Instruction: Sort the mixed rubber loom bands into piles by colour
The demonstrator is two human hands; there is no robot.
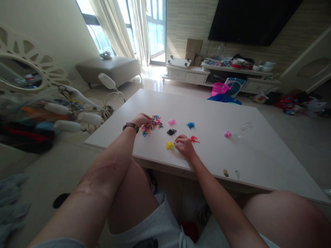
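Observation:
A mixed heap of small, thin, colourful pieces [156, 122], like little rubber bands, lies on the white table [219, 117]. My left hand [141, 119], with a watch at its wrist, reaches into the heap's near-left side with fingers pressed together; what is between them is hidden. My right hand [184, 144] is bent in a pinch beside a yellow pile [169, 145], its fingertips at that pile's right edge. Any piece in the pinch is too small to make out. Around it are pink [172, 122], black [171, 132], blue [190, 125] and red [194, 139] piles.
Farther right lie a pink object [227, 134] and a clear plastic piece [247, 126]. A small yellow figure [226, 173] sits near the table's front edge. White lamp heads [89, 118] stand past the left edge; a pink basket [219, 89] is behind the table.

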